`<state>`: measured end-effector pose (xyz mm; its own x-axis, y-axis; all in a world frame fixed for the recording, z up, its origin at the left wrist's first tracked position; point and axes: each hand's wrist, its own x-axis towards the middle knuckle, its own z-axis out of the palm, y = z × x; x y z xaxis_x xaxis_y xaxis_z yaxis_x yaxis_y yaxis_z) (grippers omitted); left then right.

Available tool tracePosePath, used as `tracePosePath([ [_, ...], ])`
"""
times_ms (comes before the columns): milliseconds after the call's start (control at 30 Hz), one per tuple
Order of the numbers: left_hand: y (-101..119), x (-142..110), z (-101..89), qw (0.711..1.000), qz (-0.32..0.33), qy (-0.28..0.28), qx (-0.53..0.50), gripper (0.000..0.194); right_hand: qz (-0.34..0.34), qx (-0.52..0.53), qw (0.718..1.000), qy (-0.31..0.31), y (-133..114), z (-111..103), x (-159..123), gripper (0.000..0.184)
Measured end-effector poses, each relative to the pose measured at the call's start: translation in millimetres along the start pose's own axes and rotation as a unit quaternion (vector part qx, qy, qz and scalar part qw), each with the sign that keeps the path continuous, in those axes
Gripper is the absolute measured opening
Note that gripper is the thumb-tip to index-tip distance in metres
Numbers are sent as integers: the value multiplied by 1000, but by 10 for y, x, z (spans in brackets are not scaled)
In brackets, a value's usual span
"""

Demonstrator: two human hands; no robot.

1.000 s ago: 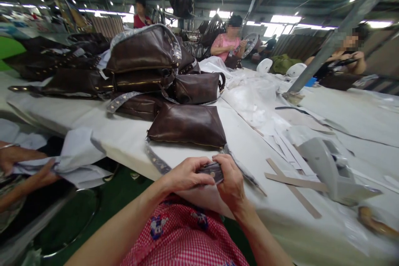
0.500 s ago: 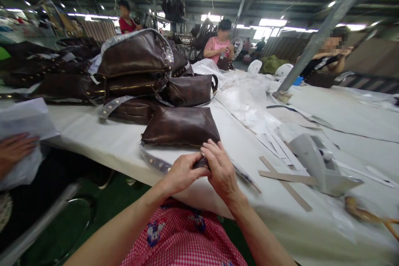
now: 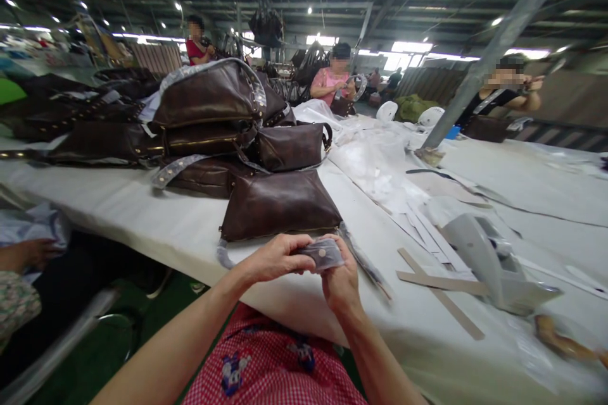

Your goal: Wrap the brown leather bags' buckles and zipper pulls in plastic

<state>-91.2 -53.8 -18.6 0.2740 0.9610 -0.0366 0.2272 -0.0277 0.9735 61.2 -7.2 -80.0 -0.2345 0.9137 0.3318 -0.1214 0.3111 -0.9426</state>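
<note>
A dark brown leather bag lies on the white-covered table just in front of me. Its studded strap, wrapped in clear plastic, is held up near the table's front edge. My left hand pinches the strap between thumb and fingers from the left. On the other side, my right hand is closed round the same strap. Another wrapped length trails from the bag's right corner over the table.
More brown bags are piled behind and to the left. A grey tape dispenser and crossed cardboard strips lie at right. Clear plastic sheeting spreads beyond. A co-worker's hand holds wrapping at far left; others work across the table.
My hands have turned the strap so its plastic-wrapped, studded face now shows between them. My right hand's fingers have gone from over the strap to round it. The co-worker's wrapping at left has moved lower.
</note>
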Motion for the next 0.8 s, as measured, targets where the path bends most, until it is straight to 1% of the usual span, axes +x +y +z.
tracePosePath([
  [33,3,-17,24,999,3,19,26,8,-41,-45,998,-9,9,-25,16,27],
  [67,13,-32,53,998,5,41,54,6,-100,-104,989,-23,10,-64,40,31],
  [133,48,-52,118,989,6,90,115,7,-224,-213,950,-53,-9,-154,106,36],
  [167,69,-55,147,984,8,111,138,7,-270,-245,929,-60,-25,-192,140,35],
  [200,87,-52,170,981,12,126,147,7,-298,-260,917,-61,-43,-218,171,32],
  [233,100,-47,185,982,17,130,137,9,-308,-261,913,-53,-61,-231,194,28],
  [267,105,-40,188,986,23,123,111,15,-304,-252,918,-36,-76,-230,208,23],
  [333,94,-31,159,995,30,83,37,30,-255,-213,943,3,-95,-196,209,15],
  [400,63,-35,98,999,25,31,-20,38,-171,-144,974,23,-96,-133,179,17],
  [467,25,-46,33,999,11,-3,-47,32,-74,-53,995,27,-78,-48,133,21],
  [533,-11,-55,-8,996,-19,-30,-76,25,16,51,998,29,-44,53,86,22],
  [600,-45,-58,-15,991,-51,-53,-112,25,83,144,985,46,5,154,51,20],
  [633,-63,-57,-8,989,-61,-61,-124,27,104,178,977,57,31,193,41,18],
  [667,-79,-54,3,988,-65,-62,-128,29,113,199,971,67,55,217,38,16],
  [700,-95,-50,17,988,-61,-57,-127,30,109,198,972,69,75,222,41,15],
  [733,-108,-46,32,990,-55,-49,-122,30,89,173,979,63,88,206,52,14],
  [767,-118,-40,47,991,-50,-40,-115,27,48,122,990,47,92,169,71,14],
  [800,-122,-33,62,993,-49,-30,-104,24,-13,50,998,21,87,115,96,16],
])
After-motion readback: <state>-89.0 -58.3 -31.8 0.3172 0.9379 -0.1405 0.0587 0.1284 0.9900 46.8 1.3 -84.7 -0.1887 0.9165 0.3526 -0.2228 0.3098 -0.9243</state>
